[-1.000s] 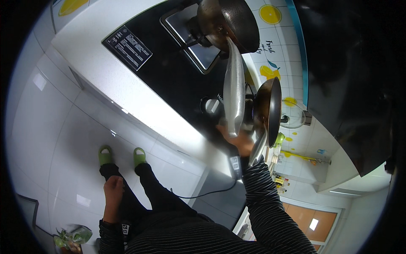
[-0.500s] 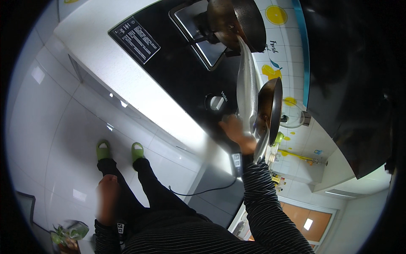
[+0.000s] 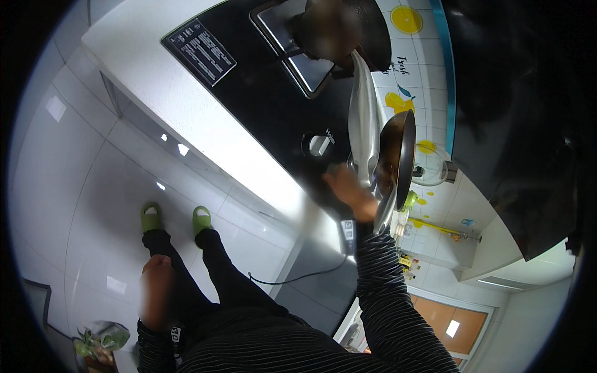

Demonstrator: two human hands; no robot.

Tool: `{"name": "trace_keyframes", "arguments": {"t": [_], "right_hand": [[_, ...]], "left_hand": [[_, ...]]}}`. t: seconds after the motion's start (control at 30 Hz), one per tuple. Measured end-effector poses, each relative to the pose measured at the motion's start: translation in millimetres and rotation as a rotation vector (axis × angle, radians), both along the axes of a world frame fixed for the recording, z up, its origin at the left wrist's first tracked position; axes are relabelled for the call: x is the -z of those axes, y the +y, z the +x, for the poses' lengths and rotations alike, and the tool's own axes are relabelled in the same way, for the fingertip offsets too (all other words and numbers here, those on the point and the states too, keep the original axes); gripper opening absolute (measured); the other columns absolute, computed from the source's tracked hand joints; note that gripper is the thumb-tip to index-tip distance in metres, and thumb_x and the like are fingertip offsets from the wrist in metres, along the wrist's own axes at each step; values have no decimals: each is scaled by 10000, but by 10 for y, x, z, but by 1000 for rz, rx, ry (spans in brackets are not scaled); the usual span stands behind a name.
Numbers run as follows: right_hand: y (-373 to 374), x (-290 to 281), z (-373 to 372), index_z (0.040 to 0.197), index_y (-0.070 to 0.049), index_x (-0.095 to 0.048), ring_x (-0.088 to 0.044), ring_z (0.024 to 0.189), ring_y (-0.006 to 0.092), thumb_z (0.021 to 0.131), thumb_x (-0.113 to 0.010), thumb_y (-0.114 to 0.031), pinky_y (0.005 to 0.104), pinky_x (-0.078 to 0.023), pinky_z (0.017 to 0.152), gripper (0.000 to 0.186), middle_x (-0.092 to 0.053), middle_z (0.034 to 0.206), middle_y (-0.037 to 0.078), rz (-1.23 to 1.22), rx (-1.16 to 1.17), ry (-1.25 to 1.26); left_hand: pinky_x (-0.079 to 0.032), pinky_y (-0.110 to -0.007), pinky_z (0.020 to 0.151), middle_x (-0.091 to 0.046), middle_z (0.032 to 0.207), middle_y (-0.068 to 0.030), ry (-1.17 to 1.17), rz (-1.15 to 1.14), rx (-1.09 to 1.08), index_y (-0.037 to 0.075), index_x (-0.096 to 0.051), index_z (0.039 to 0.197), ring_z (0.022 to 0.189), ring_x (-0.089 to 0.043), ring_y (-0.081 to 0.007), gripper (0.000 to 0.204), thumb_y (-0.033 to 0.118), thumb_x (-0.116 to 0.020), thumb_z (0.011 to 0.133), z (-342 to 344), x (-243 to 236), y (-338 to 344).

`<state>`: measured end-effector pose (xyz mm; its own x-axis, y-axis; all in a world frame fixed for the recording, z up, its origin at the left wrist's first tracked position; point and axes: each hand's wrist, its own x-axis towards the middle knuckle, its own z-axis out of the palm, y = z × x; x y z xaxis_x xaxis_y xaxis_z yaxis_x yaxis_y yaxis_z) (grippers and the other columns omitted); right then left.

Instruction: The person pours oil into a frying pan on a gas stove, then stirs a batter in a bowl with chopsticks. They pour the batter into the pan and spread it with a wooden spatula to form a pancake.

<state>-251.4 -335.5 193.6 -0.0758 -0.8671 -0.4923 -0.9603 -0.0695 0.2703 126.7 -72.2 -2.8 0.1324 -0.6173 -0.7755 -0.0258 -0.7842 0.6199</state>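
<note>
My right hand (image 3: 352, 194) is at the lower right of the black gas cooktop (image 3: 261, 105), beside a frying pan (image 3: 403, 155) with a metal handle. Its fingers are blurred, and what they touch or hold is unclear. A white knob (image 3: 318, 145) sits just above it. A dark wok (image 3: 373, 28), partly blurred, stands on the upper burner, its long steel handle (image 3: 362, 118) reaching down over my right hand. My left hand (image 3: 157, 286) hangs by my leg, curled and blurred, with nothing visible in it.
White counter edge (image 3: 155, 112) borders the cooktop. A black range hood (image 3: 497, 124) overhangs the right. Below are tiled floor (image 3: 81, 205), my green slippers (image 3: 151, 221) and a cord (image 3: 298, 276). A bag of vegetables (image 3: 102, 342) lies at the lower left; bottles (image 3: 407, 264) stand beyond my right arm.
Since a second ago the stove and pans have shifted right and slightly up in the view. My right hand has moved slightly upward; my left hand sits a little farther left and is now blurred.
</note>
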Motion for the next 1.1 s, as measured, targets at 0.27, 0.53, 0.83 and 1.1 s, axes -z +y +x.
{"name": "trace_keyframes", "arguments": {"t": [0.27,0.53,0.83,1.1], "right_hand": [[-26,-72,78,985,108,-463,-586,867,421,856,-537,-338,440,-482,721,471,-584,873,311,44,-8,-26],[101,-20,-149,963,-30,-532,-579,685,261,814,-514,-115,340,-472,535,172,-531,791,139,-188,-712,116],[185,106,-293,900,-85,-528,-544,560,217,787,-505,-74,323,-448,449,117,-492,720,73,-361,-677,205],[172,243,-496,881,-90,-532,-525,541,213,790,-505,-73,331,-431,433,97,-483,683,69,-435,-642,101]], "left_hand": [[-377,-215,407,-526,572,-30,5,14,-15,16,-560,803,448,-478,-81,131,129,-529,860,52,5,65],[-356,-206,395,-519,570,-23,-18,16,-37,26,-554,792,442,-470,-77,130,135,-531,861,33,121,164],[-378,-215,409,-514,565,-24,-21,-3,-44,20,-552,795,448,-476,-82,137,139,-536,861,52,132,192],[-381,-217,408,-521,567,-31,-36,28,-40,8,-557,803,445,-482,-88,141,136,-540,858,108,111,187]]}}
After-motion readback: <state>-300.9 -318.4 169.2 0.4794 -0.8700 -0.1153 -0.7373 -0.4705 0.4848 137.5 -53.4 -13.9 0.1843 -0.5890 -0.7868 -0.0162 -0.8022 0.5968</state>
